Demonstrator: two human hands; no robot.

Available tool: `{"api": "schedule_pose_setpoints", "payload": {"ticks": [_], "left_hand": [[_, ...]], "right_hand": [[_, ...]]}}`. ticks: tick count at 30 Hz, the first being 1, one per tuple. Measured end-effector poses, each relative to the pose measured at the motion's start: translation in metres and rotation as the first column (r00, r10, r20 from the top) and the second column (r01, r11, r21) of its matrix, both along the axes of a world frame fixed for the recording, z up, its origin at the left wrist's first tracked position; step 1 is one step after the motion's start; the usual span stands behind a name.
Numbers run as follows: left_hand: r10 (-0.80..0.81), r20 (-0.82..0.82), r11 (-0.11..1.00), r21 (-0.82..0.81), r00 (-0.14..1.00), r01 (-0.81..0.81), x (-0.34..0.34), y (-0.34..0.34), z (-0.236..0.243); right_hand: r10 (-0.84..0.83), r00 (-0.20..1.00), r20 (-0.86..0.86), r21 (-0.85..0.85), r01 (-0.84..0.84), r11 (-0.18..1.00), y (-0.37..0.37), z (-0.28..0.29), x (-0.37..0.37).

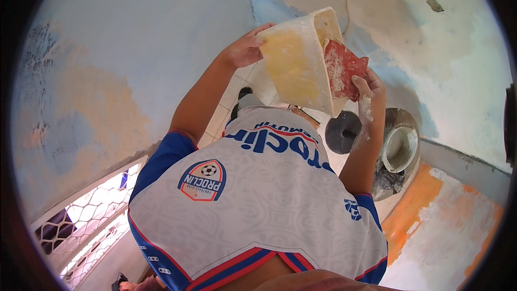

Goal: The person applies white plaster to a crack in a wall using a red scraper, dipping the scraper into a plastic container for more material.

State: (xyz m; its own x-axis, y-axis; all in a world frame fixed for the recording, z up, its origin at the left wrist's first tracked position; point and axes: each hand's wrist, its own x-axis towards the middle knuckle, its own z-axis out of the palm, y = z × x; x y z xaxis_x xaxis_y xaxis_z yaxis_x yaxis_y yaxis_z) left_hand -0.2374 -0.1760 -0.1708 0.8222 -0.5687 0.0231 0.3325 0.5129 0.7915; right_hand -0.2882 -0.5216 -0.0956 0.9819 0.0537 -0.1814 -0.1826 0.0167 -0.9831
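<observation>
My left hand [246, 48] grips the closed end of a yellowish-white plastic tub [293, 64], fingers round its edge. The tub is tipped on its side, its mouth facing right. At that mouth my right hand [371, 83] pinches a red flat scraper [344, 70] between thumb and fingers. White filler is smeared over the scraper, and part of it reaches inside the rim. More white paste coats my right thumb and wrist. How much filler is in the tub cannot be made out.
Right of my right forearm stands a bucket [400, 148] with a white-smeared rim, beside a dark round object [343, 132]. Patched blue and beige walls [86, 91] meet ahead in a corner. A window grille [91, 218] is at lower left. Light tiles [218, 120] cover the floor.
</observation>
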Motion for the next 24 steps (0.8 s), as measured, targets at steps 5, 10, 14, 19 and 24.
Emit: {"api": "schedule_pose_setpoints", "payload": {"ticks": [5, 10, 14, 19, 24], "left_hand": [[0.025, 0.011, 0.999, 0.032, 1.000, -0.025, 0.014, -0.016, -0.006], [0.014, 0.052, 1.000, -0.008, 0.999, -0.013, 0.026, -0.023, -0.014], [-0.015, 0.033, 0.999, 0.044, 0.999, 0.013, 0.033, -0.033, 0.000], [-0.030, 0.051, 0.989, 0.144, 0.998, 0.023, 0.041, -0.042, 0.016], [0.012, -0.047, 0.997, 0.071, 0.999, -0.008, 0.038, -0.063, 0.018]], "right_hand": [[-0.059, 0.998, 0.008, 0.051, 0.059, 0.997, -0.009, -0.005, 0.000], [-0.087, 0.996, 0.030, 0.108, 0.084, 0.991, -0.014, -0.008, 0.001], [-0.113, 0.993, 0.034, 0.095, 0.109, 0.990, -0.017, -0.004, 0.000], [-0.156, 0.986, 0.061, 0.088, 0.150, 0.985, -0.020, -0.006, -0.001], [-0.219, 0.973, 0.076, 0.106, 0.211, 0.972, -0.027, -0.017, -0.001]]}}
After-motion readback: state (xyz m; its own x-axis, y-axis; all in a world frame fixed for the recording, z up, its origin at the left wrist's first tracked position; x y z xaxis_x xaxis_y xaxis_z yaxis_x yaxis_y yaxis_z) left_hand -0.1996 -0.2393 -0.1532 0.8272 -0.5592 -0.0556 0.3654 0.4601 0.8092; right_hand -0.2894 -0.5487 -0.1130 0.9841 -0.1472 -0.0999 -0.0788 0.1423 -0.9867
